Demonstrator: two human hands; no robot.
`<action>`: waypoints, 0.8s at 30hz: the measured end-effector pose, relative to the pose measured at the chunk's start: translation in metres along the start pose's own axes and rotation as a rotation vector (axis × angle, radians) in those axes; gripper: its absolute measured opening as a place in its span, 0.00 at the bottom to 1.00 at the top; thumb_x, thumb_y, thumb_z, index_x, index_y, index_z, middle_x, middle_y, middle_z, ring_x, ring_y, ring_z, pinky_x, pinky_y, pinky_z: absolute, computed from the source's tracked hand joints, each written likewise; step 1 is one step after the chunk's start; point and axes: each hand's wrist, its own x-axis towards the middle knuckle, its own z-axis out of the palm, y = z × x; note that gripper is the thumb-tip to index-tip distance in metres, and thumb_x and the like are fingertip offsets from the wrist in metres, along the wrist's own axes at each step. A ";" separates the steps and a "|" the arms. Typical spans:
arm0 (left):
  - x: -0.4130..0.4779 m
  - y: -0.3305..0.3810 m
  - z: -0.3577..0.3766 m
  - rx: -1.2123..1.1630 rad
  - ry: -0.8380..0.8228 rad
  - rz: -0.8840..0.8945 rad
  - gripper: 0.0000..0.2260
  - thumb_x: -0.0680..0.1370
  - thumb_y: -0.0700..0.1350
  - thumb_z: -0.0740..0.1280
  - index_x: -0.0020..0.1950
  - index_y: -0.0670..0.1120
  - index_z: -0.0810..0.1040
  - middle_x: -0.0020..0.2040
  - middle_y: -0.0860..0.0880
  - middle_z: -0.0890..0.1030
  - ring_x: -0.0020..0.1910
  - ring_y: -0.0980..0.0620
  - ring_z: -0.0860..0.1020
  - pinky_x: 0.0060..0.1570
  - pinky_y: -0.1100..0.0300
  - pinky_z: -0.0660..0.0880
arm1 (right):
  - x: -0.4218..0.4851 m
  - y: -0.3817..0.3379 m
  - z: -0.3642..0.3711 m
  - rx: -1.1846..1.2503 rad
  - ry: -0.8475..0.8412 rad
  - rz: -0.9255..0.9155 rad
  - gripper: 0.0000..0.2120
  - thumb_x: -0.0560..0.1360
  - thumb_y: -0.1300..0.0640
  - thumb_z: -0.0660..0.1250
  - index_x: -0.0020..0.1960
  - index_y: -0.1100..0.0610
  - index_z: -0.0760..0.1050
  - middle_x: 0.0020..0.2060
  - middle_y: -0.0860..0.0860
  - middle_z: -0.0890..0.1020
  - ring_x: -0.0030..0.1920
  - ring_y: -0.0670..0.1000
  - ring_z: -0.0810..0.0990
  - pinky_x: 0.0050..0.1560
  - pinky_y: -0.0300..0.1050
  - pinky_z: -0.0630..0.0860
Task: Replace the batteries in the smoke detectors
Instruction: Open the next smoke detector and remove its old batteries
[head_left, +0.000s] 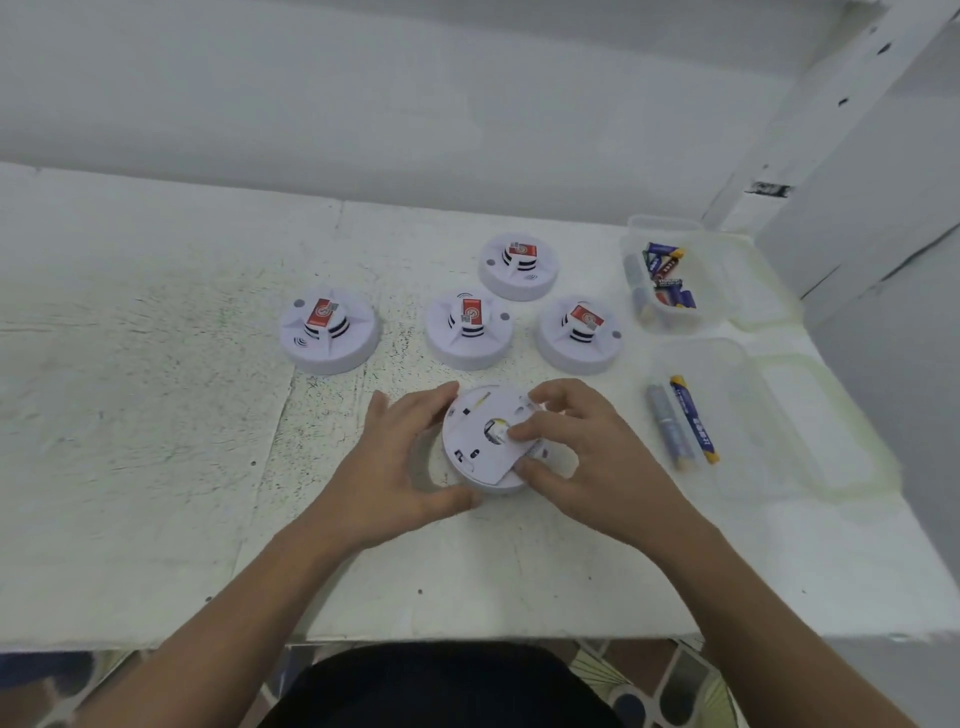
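Underside view of the upturned smoke detector (475, 441), lying on the white table (156, 415) just below the centre of the frame, its flat back facing up and a round opening at its middle. The left hand (395, 467) grasps its left rim, fingers curved over the upper edge and thumb against the lower edge. The right hand (587, 457) grasps its right side, fingers curled: one fingertip lies beside the central opening and the thumb presses a white panel at the lower right edge.

Above it, four closed detectors stand face up with red labels on their raised centres: the far-left detector (328, 332), the middle detector (469, 328), the rear detector (518, 266) and the right detector (578, 335), each apart from the others.

At the upper right, a clear upper container (717, 270) holds a heap of mixed batteries (665, 275). Below it lies a clear lower container (769, 426). A grey battery (669, 427) and a blue-and-yellow battery (695, 418) lie side by side at its left edge; whether they lie inside it cannot be told.
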 end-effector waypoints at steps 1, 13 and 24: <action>0.002 0.002 0.001 0.024 -0.030 -0.009 0.47 0.59 0.66 0.73 0.74 0.53 0.61 0.66 0.61 0.68 0.68 0.70 0.61 0.74 0.45 0.39 | 0.002 0.000 -0.003 -0.043 -0.036 -0.032 0.11 0.69 0.52 0.70 0.51 0.52 0.81 0.60 0.48 0.74 0.59 0.48 0.72 0.59 0.37 0.66; 0.031 0.005 0.005 0.150 -0.105 0.041 0.45 0.53 0.70 0.72 0.66 0.56 0.65 0.54 0.68 0.74 0.56 0.75 0.69 0.71 0.50 0.32 | 0.014 -0.005 0.000 -0.183 -0.263 -0.207 0.12 0.80 0.58 0.61 0.62 0.59 0.72 0.71 0.50 0.67 0.74 0.51 0.61 0.67 0.38 0.61; 0.038 -0.004 0.005 0.122 -0.114 0.134 0.44 0.53 0.68 0.74 0.66 0.55 0.67 0.57 0.71 0.70 0.59 0.76 0.66 0.69 0.70 0.37 | 0.027 0.002 -0.010 -0.015 -0.367 -0.178 0.25 0.78 0.61 0.64 0.73 0.54 0.63 0.58 0.48 0.77 0.58 0.47 0.73 0.53 0.24 0.62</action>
